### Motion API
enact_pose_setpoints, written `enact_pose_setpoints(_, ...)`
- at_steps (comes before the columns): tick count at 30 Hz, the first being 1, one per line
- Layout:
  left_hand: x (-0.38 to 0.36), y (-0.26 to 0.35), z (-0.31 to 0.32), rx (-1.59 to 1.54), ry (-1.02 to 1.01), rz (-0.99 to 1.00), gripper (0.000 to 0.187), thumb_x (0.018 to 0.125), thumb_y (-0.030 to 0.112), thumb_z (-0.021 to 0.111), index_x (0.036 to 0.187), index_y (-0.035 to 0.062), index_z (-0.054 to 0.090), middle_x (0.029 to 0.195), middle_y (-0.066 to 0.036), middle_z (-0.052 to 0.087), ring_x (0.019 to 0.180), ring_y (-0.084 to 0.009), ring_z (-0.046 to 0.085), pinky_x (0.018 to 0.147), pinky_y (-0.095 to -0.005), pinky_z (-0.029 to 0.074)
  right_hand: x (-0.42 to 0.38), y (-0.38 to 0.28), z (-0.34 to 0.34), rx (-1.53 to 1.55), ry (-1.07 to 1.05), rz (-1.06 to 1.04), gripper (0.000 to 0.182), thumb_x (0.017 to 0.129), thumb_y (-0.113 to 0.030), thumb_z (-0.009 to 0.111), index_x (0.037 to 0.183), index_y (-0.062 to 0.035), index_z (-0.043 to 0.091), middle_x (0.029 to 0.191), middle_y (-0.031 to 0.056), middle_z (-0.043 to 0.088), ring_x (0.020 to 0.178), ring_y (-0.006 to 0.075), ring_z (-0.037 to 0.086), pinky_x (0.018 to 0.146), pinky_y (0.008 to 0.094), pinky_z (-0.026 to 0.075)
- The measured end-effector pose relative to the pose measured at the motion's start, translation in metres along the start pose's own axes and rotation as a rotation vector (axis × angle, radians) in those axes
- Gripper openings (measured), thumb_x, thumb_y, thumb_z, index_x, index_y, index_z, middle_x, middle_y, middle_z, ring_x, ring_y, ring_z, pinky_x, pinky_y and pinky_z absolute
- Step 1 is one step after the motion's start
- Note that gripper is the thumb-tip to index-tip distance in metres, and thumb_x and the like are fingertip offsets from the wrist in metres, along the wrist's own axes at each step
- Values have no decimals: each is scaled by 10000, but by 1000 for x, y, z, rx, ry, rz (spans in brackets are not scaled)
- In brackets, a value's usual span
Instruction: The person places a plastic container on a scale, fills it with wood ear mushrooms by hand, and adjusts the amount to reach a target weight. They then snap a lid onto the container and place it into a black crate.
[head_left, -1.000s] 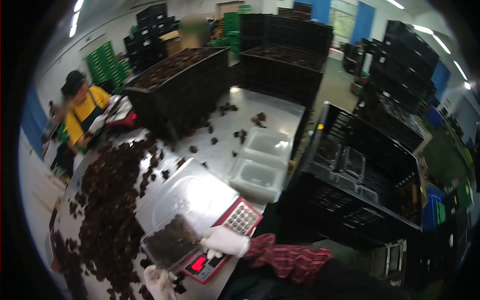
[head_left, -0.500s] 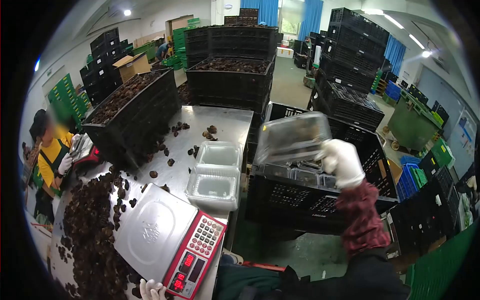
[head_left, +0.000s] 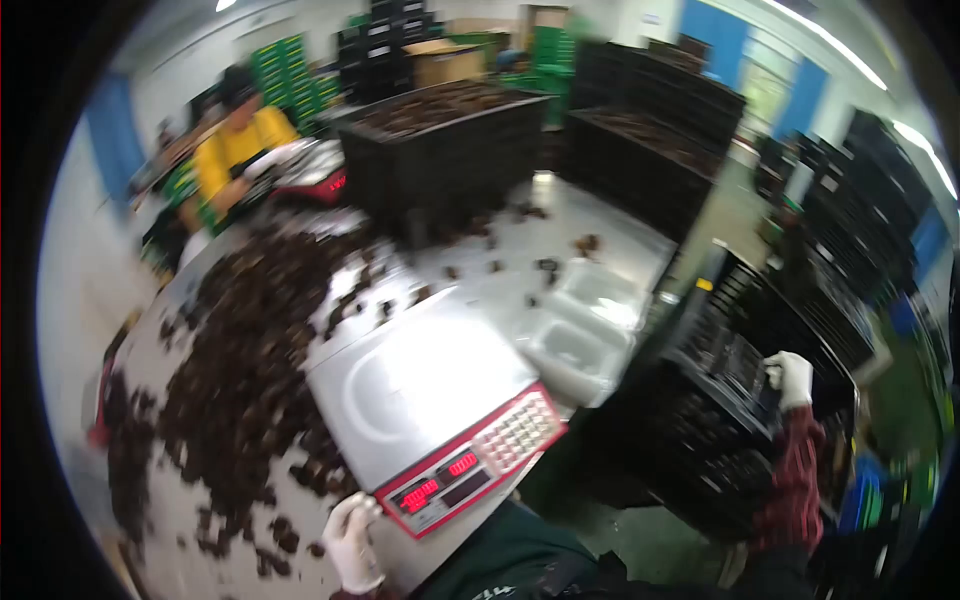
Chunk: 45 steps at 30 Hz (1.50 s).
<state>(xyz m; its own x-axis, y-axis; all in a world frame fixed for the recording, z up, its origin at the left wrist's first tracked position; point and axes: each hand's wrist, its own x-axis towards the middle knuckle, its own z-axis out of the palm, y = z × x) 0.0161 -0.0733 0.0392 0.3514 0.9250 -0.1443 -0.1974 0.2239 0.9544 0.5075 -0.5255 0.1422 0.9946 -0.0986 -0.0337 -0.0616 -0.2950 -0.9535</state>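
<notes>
My left hand, in a white glove, is at the near corner of the red and silver scale, its fingers curled; blur hides whether they hold anything. On the right, my gloved right hand has its fingers on a clear plastic box inside the black crate. Other clear boxes lie in that crate. Two stacks of empty clear trays stand beside the scale. Dark brown pieces, perhaps mushrooms, form a large heap left of the scale.
Behind the scale stands a black crate full of dark pieces, with further filled crates to its right. At the left, a person in yellow works at another scale. Stacked black crates rise at the right.
The view has swung left. My right hand has lowered the clear box from above the black crate down into it. My left hand shows more fully at the scale's corner.
</notes>
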Motion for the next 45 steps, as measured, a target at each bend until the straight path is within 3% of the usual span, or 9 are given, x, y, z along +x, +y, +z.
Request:
enact_pose_setpoints(2,-6,6,4,65,20,-8,168,865,-13,567,1009,-68,634,950,-134,660,862,-193,644,810,-298,515,-17,-18,61,-370,-60,-596,203,913,-117,506,784,-5,615,542,62,505,409,103,450,417,262,341)
enact_pose_setpoints(9,-16,-5,-15,467,-79,321,181,849,-26,579,992,21,679,958,-91,663,885,-183,626,787,-281,485,-102,-7,259,-784,-306,-1397,254,870,-219,638,896,23,565,824,204,524,811,374,537,685,438,432)
enact_pose_setpoints(13,-10,2,-42,762,-106,447,245,833,28,602,1065,73,665,1045,-101,632,970,-246,598,858,-327,472,-104,27,302,-794,-624,-1175,286,903,-230,585,773,1,478,723,213,474,704,417,496,615,469,388)
enact_pose_setpoints(23,118,16,-158,1457,442,492,234,731,225,712,937,116,687,846,-59,577,889,-253,537,773,-379,435,-111,38,309,-874,-408,-1066,283,928,-233,551,777,4,516,725,220,538,702,423,539,604,472,409)
enact_pose_setpoints(31,103,13,-147,949,-2,184,137,787,206,686,746,75,687,865,-65,609,900,-273,563,790,-379,452,-119,30,308,-908,-404,-1069,280,928,-226,550,778,8,520,722,212,536,698,413,539,611,459,415)
enact_pose_setpoints(33,90,24,-143,1119,-185,356,186,811,224,675,912,67,683,940,-110,628,905,-299,583,822,-385,471,-117,31,309,-905,-403,-1040,271,927,-213,549,776,10,522,710,208,531,689,408,538,609,458,413)
enact_pose_setpoints(37,128,49,-168,1215,174,656,327,778,268,711,1064,113,679,1149,-134,607,1071,-325,554,929,-395,449,-107,39,308,-871,-425,-1084,251,916,-192,557,778,15,522,719,209,527,682,408,535,601,455,409)
enact_pose_setpoints(41,180,44,-185,1550,439,203,654,769,547,630,1364,351,445,1475,-166,309,1350,-429,242,1058,-630,190,-112,36,308,-848,-413,-1062,255,913,-185,557,766,20,517,727,215,519,690,416,529,602,459,403)
enact_pose_setpoints(45,164,34,-134,1537,78,129,661,746,652,575,1324,341,491,1401,-153,397,1322,-421,289,1015,-641,262,-126,12,303,-1021,-482,-1027,390,959,-348,452,879,0,610,809,215,612,723,403,590,638,461,455)
